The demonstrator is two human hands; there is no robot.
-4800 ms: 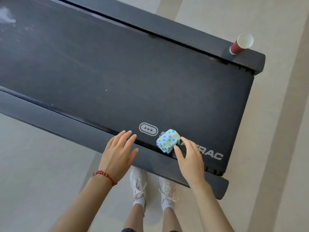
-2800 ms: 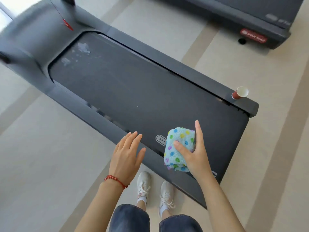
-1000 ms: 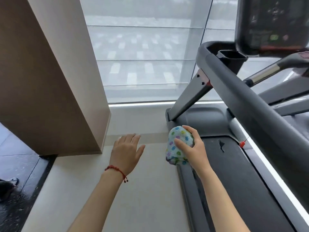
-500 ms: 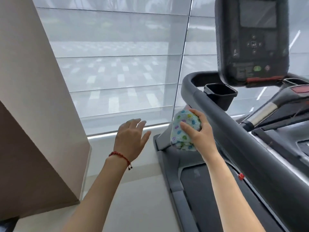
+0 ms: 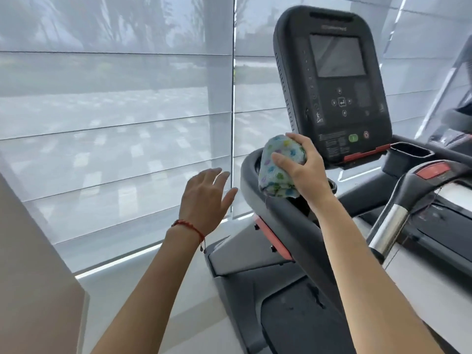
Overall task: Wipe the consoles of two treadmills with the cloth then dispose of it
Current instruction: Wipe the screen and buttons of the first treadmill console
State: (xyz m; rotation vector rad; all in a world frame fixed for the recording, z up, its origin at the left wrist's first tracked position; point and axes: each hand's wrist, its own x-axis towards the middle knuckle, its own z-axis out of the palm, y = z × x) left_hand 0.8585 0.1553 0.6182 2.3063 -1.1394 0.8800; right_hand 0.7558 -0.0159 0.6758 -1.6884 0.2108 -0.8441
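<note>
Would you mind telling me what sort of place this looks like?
Most likely a gym or fitness room. A treadmill console with a screen and buttons stands ahead, part of a second machine shows at the right edge, and floor-length shaded windows line the wall.

1. Two bare forearms enter from the bottom edge; no sleeves visible on either.
2. Left hand [image 5: 204, 198]: no rings visible, nails short and unpainted as far as can be told.
3. Left wrist carries a thin red braided cord bracelet [image 5: 190, 227], with a short loose end hanging from it and a small dark bead or knot at the tip.
4. Right hand [image 5: 304, 169]: no rings or bands visible; right wrist and forearm bare, no watch.
5. No gloves on either hand.
</note>
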